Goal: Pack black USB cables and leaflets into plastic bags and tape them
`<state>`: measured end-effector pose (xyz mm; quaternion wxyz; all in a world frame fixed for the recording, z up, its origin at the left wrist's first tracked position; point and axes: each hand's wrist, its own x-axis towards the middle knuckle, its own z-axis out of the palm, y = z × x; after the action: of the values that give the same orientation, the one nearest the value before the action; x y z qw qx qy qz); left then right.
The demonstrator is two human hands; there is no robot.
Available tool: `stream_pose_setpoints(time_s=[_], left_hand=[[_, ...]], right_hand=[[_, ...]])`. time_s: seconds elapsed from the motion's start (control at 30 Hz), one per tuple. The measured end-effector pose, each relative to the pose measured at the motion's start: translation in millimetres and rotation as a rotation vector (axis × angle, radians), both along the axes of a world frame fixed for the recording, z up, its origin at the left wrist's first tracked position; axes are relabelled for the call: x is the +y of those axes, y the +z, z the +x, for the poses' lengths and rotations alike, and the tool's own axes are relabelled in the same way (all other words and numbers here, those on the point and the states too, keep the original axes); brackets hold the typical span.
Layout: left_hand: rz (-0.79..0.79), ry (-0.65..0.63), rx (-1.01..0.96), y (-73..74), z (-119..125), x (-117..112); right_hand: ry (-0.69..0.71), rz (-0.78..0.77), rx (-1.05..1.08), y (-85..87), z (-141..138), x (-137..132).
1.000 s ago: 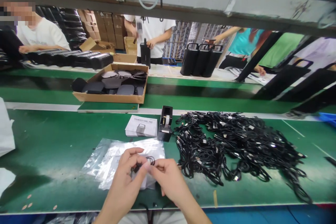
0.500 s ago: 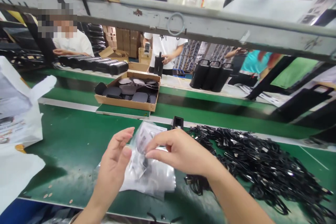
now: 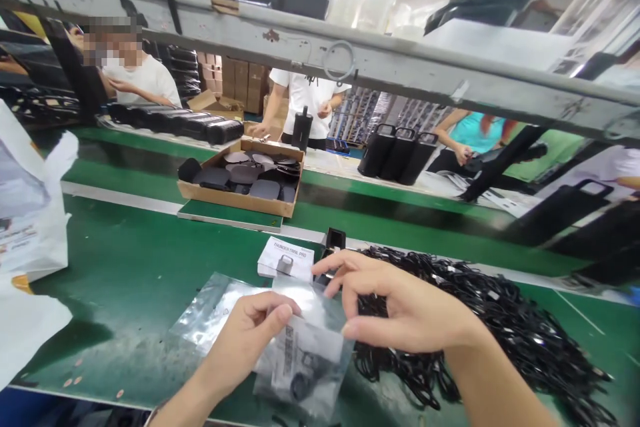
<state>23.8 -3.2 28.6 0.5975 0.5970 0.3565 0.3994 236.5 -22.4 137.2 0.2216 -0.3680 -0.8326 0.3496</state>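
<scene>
My left hand [image 3: 255, 327] pinches the upper edge of a clear plastic bag [image 3: 325, 350] between thumb and fingers. The bag bears printed text and holds a dark coiled item, probably a cable. My right hand [image 3: 385, 300] is open, its fingers curved and spread, just above and right of the bag. Its fingertips come near a stack of white printed booklets [image 3: 286, 257] lettered "THUNDER TRAIL PRO"; contact is unclear. Flat clear bags [image 3: 210, 307] lie beneath and left of my left hand.
A heap of black cables [image 3: 480, 320] covers the bench's right side. A cardboard box [image 3: 240, 202] of dark plates sits ahead. A black holder [image 3: 336, 238] stands behind my right hand, a white sack [image 3: 35, 213] at left. A metal beam [image 3: 300, 40] crosses above; co-workers stand beyond.
The bag has come down toward me and hangs from my left hand, which now pinches it. My right hand has let go and moved right, fingers spreading. The booklets are uncovered.
</scene>
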Motion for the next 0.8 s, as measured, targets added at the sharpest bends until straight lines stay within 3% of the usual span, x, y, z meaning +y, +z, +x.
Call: stream_pose_setpoints(time_s=[0.1, 0.2, 0.3, 0.4, 0.47, 0.6, 0.67, 0.73, 0.8], left_hand=[[0.031, 0.073, 0.125, 0.6, 0.2, 2.0], [0.090, 0.088, 0.202, -4.2, 1.1, 9.4], [0.199, 0.149, 0.300, -8.1, -1.8, 17.4], [0.230, 0.171, 0.364, -8.1, -10.9, 23.7], [0.159, 0.101, 0.343, -7.3, -18.9, 27.2], [-0.161, 0.103, 0.019, -6.7, -27.4, 32.6], [-0.193, 0.108, -0.101, -7.2, -24.7, 33.9], [-0.139, 0.058, 0.018, -9.0, -18.5, 33.9], [-0.083, 0.052, 0.258, -12.8, -11.4, 32.6]], right_hand=[[-0.323, -0.079, 0.111, -38.5, 1.7, -4.6], [-0.492, -0.230, 0.280, -82.7, -9.9, 2.2], [-0.584, -0.251, 0.381, -107.6, -22.8, 11.8], [-0.590, -0.069, 0.376, -111.0, -26.5, 15.3], [-0.534, 0.070, 0.383, -110.1, -24.6, 14.7], [-0.409, 0.376, 0.328, -114.5, -20.2, 13.0], [-0.393, 0.520, 0.259, -117.7, -19.8, 12.3], [-0.375, 0.596, 0.202, -119.5, -19.2, 11.3], [-0.420, 0.580, 0.172, -119.7, -16.1, 11.0]])
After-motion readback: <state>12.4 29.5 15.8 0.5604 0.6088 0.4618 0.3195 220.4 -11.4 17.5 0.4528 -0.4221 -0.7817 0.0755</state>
